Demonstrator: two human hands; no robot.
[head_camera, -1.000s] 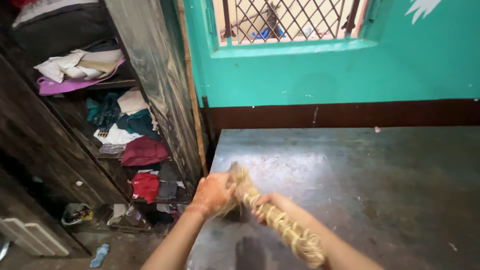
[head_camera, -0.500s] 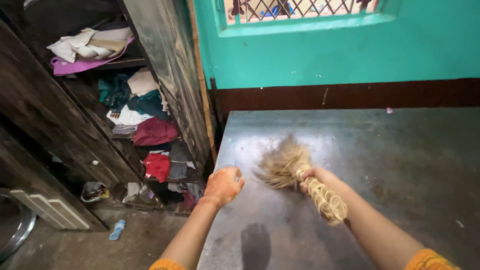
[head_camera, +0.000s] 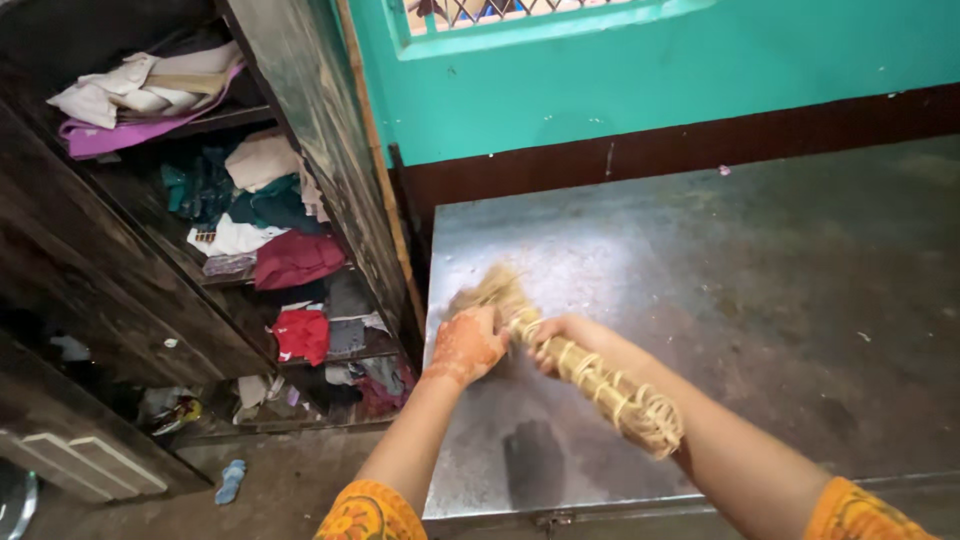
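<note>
A short straw hand broom with a cord-wrapped handle lies slanted over the dusty grey metal top of a large box. My right hand grips the handle just behind the bristles. The loose bristle head points to the far left, near the box's left edge. My left hand, with orange-stained skin, presses against the bristles from the left, fingers curled around them. Both forearms reach in from the bottom, with orange sleeve cuffs showing.
An open dark wooden cupboard stands to the left, its shelves stuffed with folded clothes. A bamboo stick leans between cupboard and teal wall. A latch sits on the box's front edge. Litter lies on the floor.
My left hand moved right from the box's edge onto the bristles. My right hand pulled the broom left toward that edge. The view dropped, showing the box's front rim.
</note>
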